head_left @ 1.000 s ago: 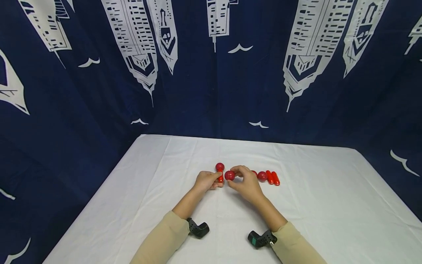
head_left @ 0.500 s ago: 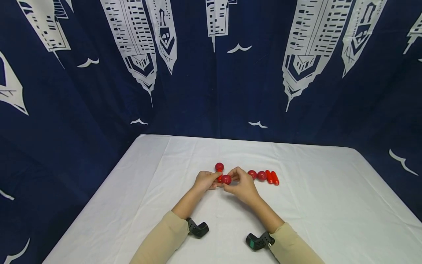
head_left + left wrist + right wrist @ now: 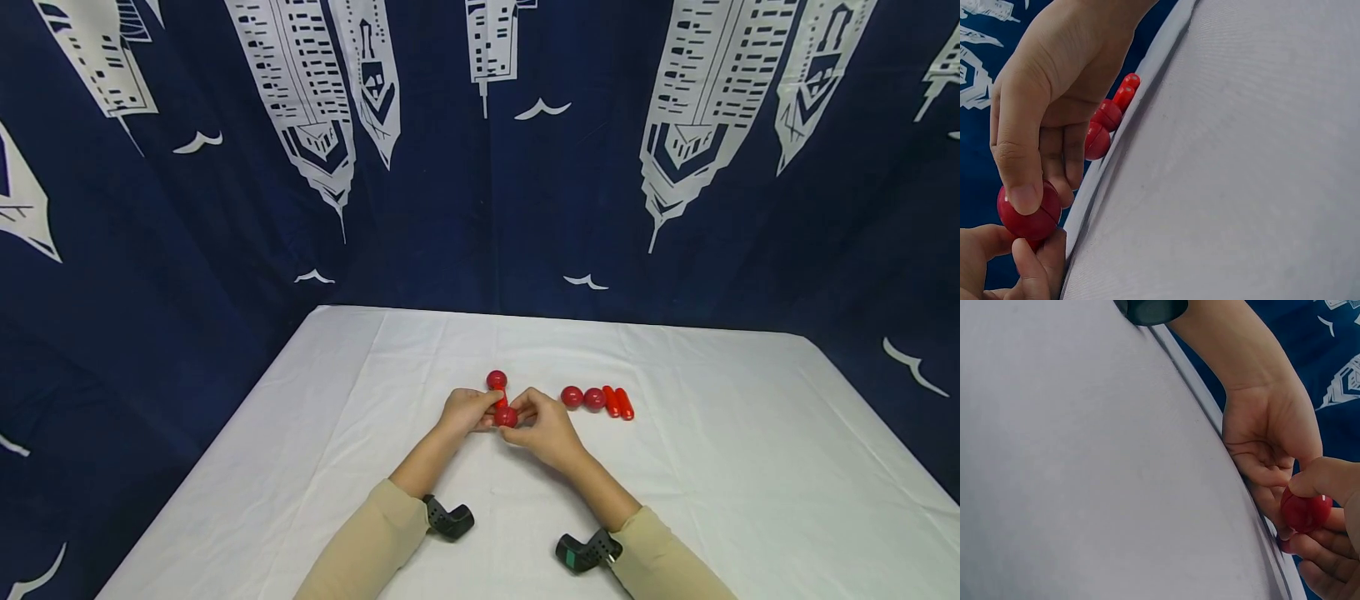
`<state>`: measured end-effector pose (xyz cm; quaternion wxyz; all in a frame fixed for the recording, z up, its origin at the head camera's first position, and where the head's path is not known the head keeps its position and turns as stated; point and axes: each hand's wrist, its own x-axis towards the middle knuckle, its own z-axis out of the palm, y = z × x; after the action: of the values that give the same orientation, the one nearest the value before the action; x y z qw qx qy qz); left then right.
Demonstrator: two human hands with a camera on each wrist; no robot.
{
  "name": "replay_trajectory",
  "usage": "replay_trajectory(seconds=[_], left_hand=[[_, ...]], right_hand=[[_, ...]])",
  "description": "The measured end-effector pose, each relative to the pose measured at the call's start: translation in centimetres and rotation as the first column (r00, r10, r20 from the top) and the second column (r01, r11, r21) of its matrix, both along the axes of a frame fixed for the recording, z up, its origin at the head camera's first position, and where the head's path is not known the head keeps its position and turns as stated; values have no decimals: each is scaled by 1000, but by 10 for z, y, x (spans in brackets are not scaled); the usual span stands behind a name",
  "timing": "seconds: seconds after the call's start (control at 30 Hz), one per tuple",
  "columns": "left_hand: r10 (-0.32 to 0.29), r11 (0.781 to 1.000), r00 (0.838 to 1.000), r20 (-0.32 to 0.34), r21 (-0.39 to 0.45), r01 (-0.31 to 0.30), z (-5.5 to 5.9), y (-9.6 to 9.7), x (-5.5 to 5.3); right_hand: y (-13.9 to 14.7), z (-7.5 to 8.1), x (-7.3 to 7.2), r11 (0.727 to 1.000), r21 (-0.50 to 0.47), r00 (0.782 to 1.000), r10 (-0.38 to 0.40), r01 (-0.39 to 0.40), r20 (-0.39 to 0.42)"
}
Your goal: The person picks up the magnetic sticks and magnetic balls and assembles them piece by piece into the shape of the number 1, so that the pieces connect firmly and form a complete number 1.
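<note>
My left hand (image 3: 470,409) pinches a short red rod (image 3: 501,400) between thumb and fingers. A dark red ball (image 3: 496,380) sits at the rod's far end. At the near end, my right hand (image 3: 547,429) grips a second dark red ball (image 3: 506,417) with thumb and fingertips, against the rod. In the left wrist view this ball (image 3: 1030,212) shows a seam line, and the rod is mostly hidden under it and the fingers. The right wrist view shows the same ball (image 3: 1307,509) between both hands.
Right of the hands, two more red balls (image 3: 583,398) lie side by side on the white cloth-covered table (image 3: 675,500). Two red rods (image 3: 618,403) lie against them. A dark blue printed curtain (image 3: 450,208) hangs behind the far table edge. Black wrist cameras (image 3: 588,552) sit on both forearms.
My right hand has moved left and toward the body, bringing its ball from beside the rod to the rod's near end. The left hand keeps its hold, nearly still.
</note>
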<state>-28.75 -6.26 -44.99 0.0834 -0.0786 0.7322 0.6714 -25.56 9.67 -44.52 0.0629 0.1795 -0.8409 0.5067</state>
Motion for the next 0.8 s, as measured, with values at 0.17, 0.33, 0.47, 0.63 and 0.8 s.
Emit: replay_trajectory(seconds=[0.17, 0.33, 0.47, 0.63, 0.8], left_hand=[[-8, 1000, 1000, -7, -3, 8, 1, -1, 0], [-8, 1000, 1000, -5, -5, 8, 1, -1, 0], [-8, 1000, 1000, -3, -7, 8, 1, -1, 0], [-7, 1000, 1000, -7, -2, 7, 0, 0, 0], [-6, 1000, 1000, -16, -2, 6, -1, 0, 0]], right_hand=[[-1, 0, 1, 1000, 0, 1000, 0, 0, 2], [-2, 0, 2, 1000, -14, 1000, 0, 0, 2], [-2, -1, 1, 1000, -24, 1000, 2, -2, 2], [-2, -1, 1, 1000, -26, 1000, 3, -3, -7], [-2, -3, 1, 1000, -22, 1000, -9, 9, -14]])
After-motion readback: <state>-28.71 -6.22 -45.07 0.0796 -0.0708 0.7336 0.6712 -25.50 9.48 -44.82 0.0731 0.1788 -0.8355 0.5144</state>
